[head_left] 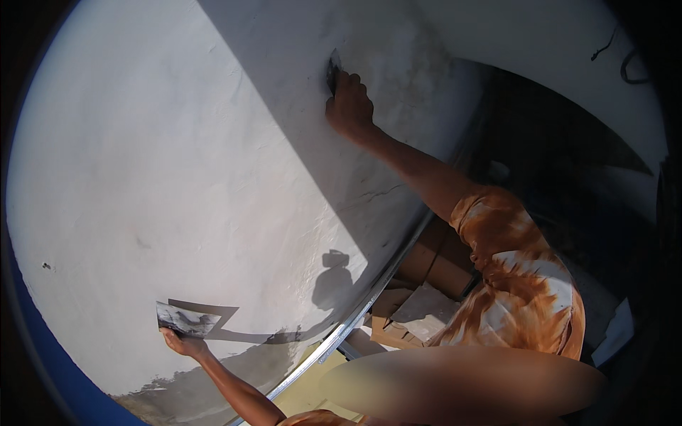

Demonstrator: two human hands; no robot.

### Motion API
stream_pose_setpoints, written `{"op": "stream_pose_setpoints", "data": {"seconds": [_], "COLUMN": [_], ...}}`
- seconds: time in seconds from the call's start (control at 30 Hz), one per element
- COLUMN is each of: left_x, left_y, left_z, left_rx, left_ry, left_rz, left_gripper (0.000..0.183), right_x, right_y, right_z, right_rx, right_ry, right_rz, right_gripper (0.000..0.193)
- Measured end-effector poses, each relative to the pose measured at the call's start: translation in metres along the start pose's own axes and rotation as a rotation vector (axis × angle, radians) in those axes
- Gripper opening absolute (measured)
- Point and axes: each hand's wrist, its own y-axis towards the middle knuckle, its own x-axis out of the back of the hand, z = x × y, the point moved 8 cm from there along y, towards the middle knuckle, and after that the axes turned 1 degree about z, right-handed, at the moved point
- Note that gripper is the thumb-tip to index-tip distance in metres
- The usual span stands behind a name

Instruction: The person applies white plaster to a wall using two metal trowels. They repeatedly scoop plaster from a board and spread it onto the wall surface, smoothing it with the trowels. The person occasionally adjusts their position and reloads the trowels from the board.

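My left hand [182, 343] is closed around the lower part of a wide putty knife [186, 321]. Grey-white smears cover its flat blade, which stands close to the sunlit wall and casts a sharp shadow beside it. Higher up and to the right, in the shade, my right hand [351, 105] grips a smaller putty knife [334, 65]. Its narrow blade points up at the pale wall [213, 163], and I cannot tell whether it touches. Fingers hide most of both handles.
A bare grey patch [206, 380] runs along the wall's lower part. Beside the wall's edge runs a metal strip [334, 348]. Cardboard boxes [433, 259] stand below my right arm. At upper right are a dark opening [547, 128] and a loose cable [631, 67].
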Motion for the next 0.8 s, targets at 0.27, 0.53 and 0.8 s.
{"op": "stream_pose_setpoints", "data": {"seconds": [0.27,0.53,0.8], "left_x": [0.002,0.001,0.002], "left_y": [0.006,0.008,0.015], "left_z": [0.008,0.011,0.016], "left_rx": [0.001,0.024,-0.004], "left_ry": [0.015,-0.01,0.011], "left_rz": [0.023,0.001,-0.004], "left_gripper": [0.057,0.051,0.054], "right_x": [0.021,-0.036,-0.012], "right_y": [0.026,-0.001,0.075], "right_z": [-0.098,-0.095,-0.106], "right_rx": [-0.281,0.377,-0.315], "right_ry": [0.199,-0.136,0.184], "right_rz": [-0.015,-0.037,0.08], "right_gripper": [0.037,0.044,0.038]}}
